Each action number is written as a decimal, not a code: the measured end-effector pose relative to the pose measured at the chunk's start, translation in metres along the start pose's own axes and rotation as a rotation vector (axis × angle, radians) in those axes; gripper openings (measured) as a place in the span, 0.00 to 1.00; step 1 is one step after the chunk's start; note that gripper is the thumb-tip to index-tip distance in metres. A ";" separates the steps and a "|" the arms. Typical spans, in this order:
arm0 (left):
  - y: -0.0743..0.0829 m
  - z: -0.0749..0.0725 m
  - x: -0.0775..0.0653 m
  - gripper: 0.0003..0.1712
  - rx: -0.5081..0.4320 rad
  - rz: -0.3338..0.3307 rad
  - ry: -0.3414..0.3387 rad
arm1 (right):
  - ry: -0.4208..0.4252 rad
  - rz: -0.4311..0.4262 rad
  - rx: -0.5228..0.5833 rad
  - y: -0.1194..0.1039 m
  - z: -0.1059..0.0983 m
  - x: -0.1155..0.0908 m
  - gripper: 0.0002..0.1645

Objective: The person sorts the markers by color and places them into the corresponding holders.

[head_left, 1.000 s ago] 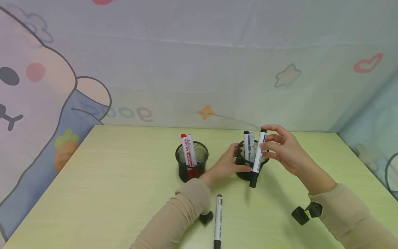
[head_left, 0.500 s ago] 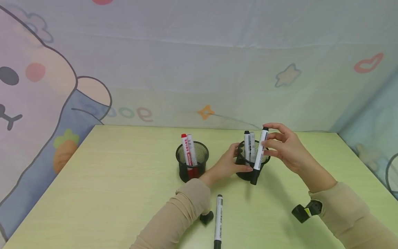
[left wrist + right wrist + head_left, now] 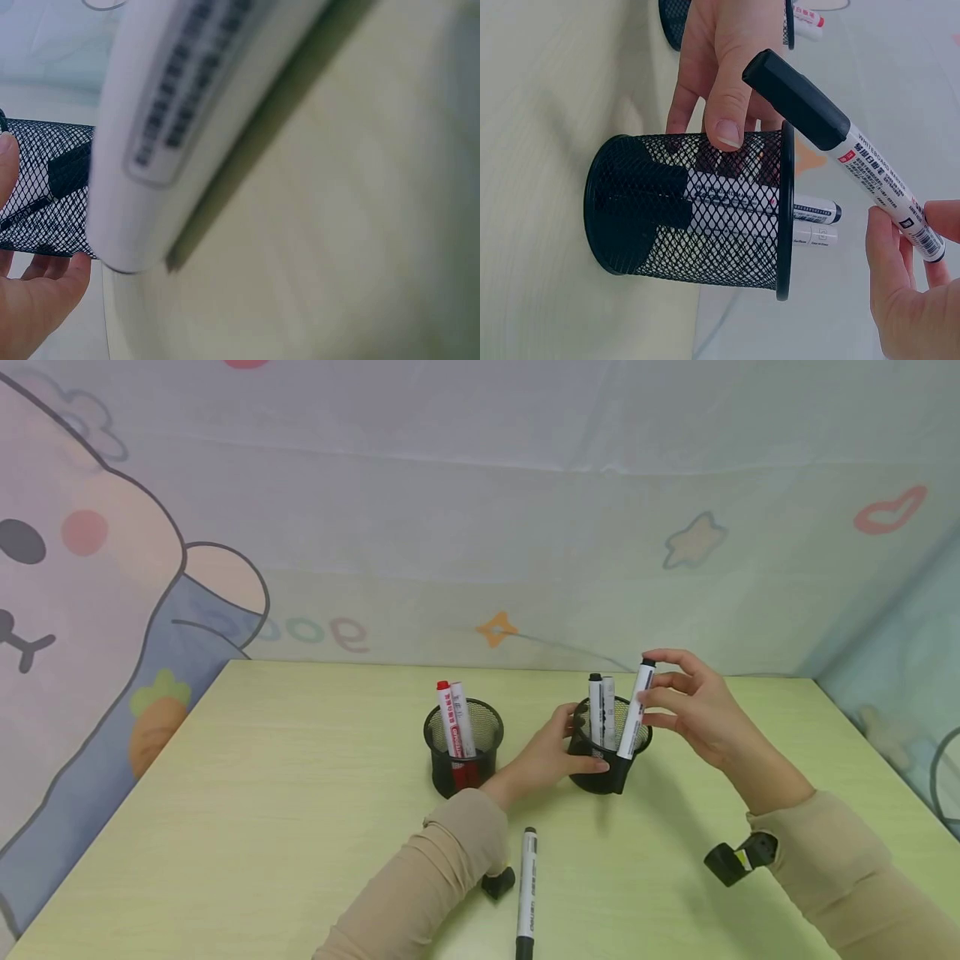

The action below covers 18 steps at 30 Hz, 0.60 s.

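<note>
My left hand (image 3: 551,756) grips the side of a black mesh pen cup (image 3: 588,783), its thumb along the front. Two white-barrelled markers (image 3: 822,208) stand inside this cup, black caps downward. My right hand (image 3: 697,714) pinches a black whiteboard marker (image 3: 636,714) near its upper end between thumb and fingers. The marker leans, with its black cap (image 3: 795,97) pointing down and overlapping the cup's front in the head view. In the right wrist view that cap sits just beyond the rim, outside the mesh.
To the left stands a second mesh cup (image 3: 442,781) holding a red marker (image 3: 448,718) and another white-barrelled one. Another black marker (image 3: 527,893) lies on the table near my left forearm, large in the left wrist view. A printed cloth (image 3: 420,527) hangs behind the table.
My right hand has risen slightly and shifted right and away from me with the marker. The marker's cap end has come up closer to the cup. My left hand stays put.
</note>
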<state>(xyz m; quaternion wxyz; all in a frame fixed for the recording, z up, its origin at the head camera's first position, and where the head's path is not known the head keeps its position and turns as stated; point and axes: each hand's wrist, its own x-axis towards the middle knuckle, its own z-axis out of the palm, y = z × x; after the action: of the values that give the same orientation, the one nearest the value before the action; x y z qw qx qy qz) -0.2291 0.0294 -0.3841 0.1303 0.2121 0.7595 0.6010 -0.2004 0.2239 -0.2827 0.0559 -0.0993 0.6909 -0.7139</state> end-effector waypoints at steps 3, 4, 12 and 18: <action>0.000 0.000 0.000 0.47 -0.001 0.006 -0.001 | 0.002 -0.007 0.007 -0.001 -0.001 0.000 0.24; 0.000 0.000 0.000 0.47 0.000 0.006 -0.001 | 0.001 -0.009 0.011 -0.001 -0.001 0.000 0.24; 0.000 0.000 0.001 0.49 0.015 0.000 0.000 | 0.010 -0.017 0.012 -0.001 -0.004 0.002 0.23; -0.001 0.000 0.001 0.49 0.023 0.003 0.003 | 0.016 -0.020 0.018 -0.002 -0.007 0.003 0.23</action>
<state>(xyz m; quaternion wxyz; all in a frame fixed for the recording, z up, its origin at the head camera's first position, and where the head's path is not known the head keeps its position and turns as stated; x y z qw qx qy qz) -0.2301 0.0298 -0.3847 0.1258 0.2138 0.7661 0.5930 -0.2049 0.2303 -0.2806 0.0441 -0.0997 0.6840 -0.7213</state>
